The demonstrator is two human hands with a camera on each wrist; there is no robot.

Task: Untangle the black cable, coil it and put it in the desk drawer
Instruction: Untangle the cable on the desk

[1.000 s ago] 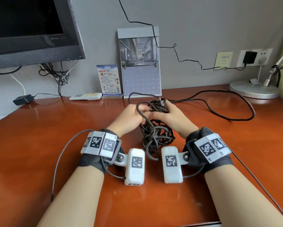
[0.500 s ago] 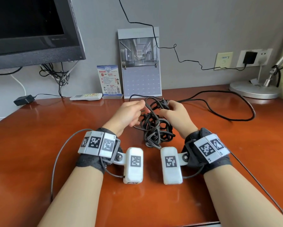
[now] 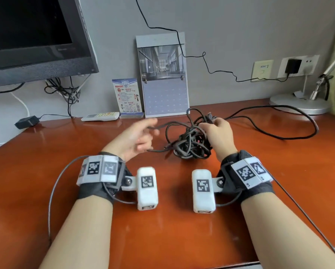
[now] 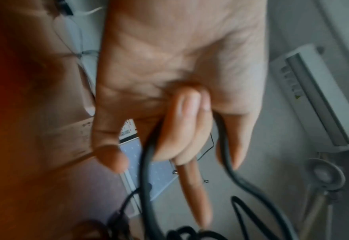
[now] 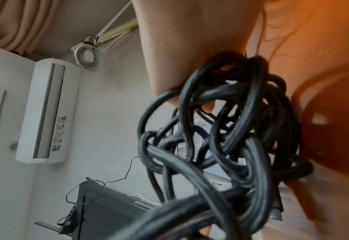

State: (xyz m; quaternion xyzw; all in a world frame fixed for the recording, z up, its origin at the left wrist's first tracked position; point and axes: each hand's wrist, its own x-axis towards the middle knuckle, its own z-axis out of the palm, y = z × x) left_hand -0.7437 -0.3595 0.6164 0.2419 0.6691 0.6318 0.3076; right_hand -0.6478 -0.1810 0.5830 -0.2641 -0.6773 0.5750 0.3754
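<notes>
- Black cable (image 3: 191, 144), a dark tangled bundle at mid-desk.
- Desk (image 3: 36, 181): glossy reddish-brown wood.
- Wall (image 3: 240, 26): plain grey.
- Monitor (image 3: 27, 35), far left: black screen, dark grey lower bar.
- Calendar (image 3: 163, 78), far centre: grey top, grey building photo, pale lavender grid.
- Wrist bands (image 3: 98, 168): white with black-and-white square marker patterns, on black straps.
- Lamp base (image 3: 298, 105), far right: silver.

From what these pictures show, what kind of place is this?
Probably a hotel room or small office: a glossy reddish-brown wooden desk, a black flat screen on the grey wall, a leaning wall calendar, and a white air conditioner up high.
</notes>
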